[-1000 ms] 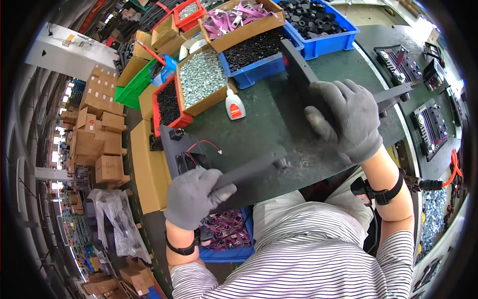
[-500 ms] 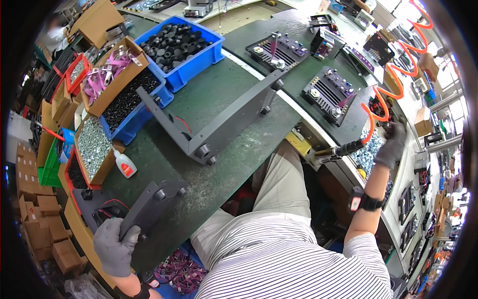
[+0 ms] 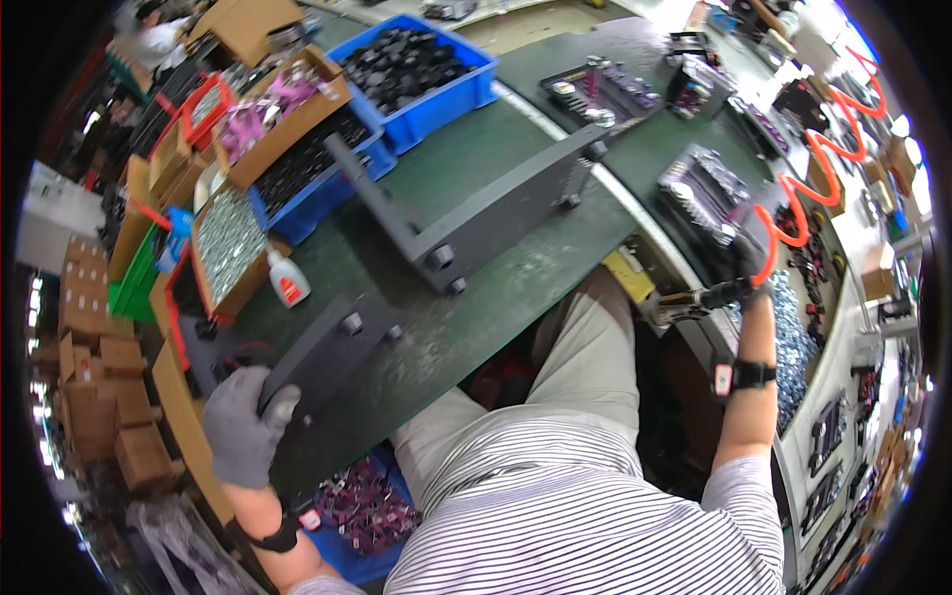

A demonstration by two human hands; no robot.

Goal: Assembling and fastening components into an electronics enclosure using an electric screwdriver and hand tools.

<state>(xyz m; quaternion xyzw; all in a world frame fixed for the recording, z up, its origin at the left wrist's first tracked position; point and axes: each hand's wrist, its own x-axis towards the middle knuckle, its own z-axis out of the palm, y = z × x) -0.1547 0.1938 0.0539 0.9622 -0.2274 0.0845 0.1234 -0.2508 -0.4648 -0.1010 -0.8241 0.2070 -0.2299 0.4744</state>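
Note:
My left hand (image 3: 241, 426), in a grey glove, has its fingers wrapped around the near end of a dark grey metal panel (image 3: 332, 349) with round black feet, on the green bench. My right hand (image 3: 749, 253), also gloved and blurred, is beside the coiled orange air hose, with its wrist behind a pneumatic screwdriver (image 3: 709, 297). Its fingers are smeared and partly hidden, so any grip is unclear. Just beyond it lies a finned black module with a circuit board (image 3: 702, 193). A larger L-shaped dark metal frame (image 3: 496, 213) with black feet stands mid-bench.
Blue bins of black knobs (image 3: 494, 84) and small black parts (image 3: 382, 164) stand at the back left, with a box of pink parts (image 3: 288, 124), a box of screws (image 3: 243, 288) and a white glue bottle (image 3: 288, 280). Silvery screws (image 3: 788, 347) lie right; purple parts (image 3: 362, 511) lie below the bench.
My right hand has moved left, from above the silvery screws to beside the screwdriver and hose. My left hand stays on the panel. The whole view has shifted slightly.

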